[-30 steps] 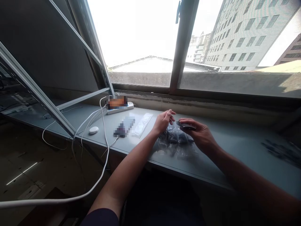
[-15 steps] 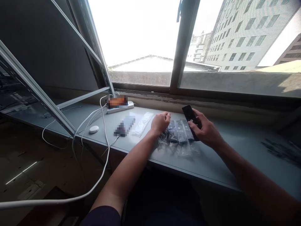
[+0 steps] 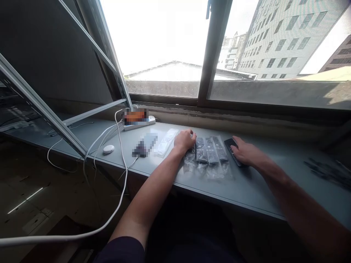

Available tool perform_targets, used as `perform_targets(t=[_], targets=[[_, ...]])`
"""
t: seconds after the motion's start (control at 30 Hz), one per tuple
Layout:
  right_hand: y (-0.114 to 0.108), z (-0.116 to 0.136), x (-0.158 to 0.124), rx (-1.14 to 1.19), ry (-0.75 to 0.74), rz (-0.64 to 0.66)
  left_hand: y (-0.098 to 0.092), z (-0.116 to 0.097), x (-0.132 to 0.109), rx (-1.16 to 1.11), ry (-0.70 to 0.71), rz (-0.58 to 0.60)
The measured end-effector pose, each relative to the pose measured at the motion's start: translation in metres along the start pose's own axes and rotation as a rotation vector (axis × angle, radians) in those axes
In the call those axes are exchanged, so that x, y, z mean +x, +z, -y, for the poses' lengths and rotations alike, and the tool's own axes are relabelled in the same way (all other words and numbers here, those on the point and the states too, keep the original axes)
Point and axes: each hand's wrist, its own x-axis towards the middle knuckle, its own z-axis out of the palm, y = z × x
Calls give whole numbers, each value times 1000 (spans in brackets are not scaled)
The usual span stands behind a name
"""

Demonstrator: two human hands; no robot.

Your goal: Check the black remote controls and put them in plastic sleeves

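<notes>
Three dark remote controls in clear plastic bags (image 3: 210,151) lie side by side on the grey ledge (image 3: 263,190). My left hand (image 3: 184,141) rests at their left edge with its fingers curled, touching the leftmost bag. My right hand (image 3: 246,153) lies over an unbagged black remote (image 3: 231,148) that sits flat on the ledge just right of the bagged ones, fingers pressed on it.
An empty clear bag (image 3: 166,142) and a blurred phone (image 3: 144,146) lie left of my left hand. A white round device (image 3: 108,149), white cables (image 3: 120,164) and a power strip (image 3: 138,120) sit further left. Dark items (image 3: 326,170) lie at far right. A window frame (image 3: 211,54) stands behind.
My right hand has brought the black remote down from the air onto the ledge, right of the bagged remotes. My left hand has settled on the left bag.
</notes>
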Motion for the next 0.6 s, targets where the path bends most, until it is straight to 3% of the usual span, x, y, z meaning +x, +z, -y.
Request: perform_targets(t=[0.43, 0.5, 0.6], targets=[[-7, 10, -10, -27, 40, 46, -3, -1, -1, 8, -7, 36], [-7, 11, -11, -42, 17, 7, -2, -1, -1, 12, -6, 30], [-5, 11, -10, -67, -86, -157, -2, -1, -1, 23, -7, 30]])
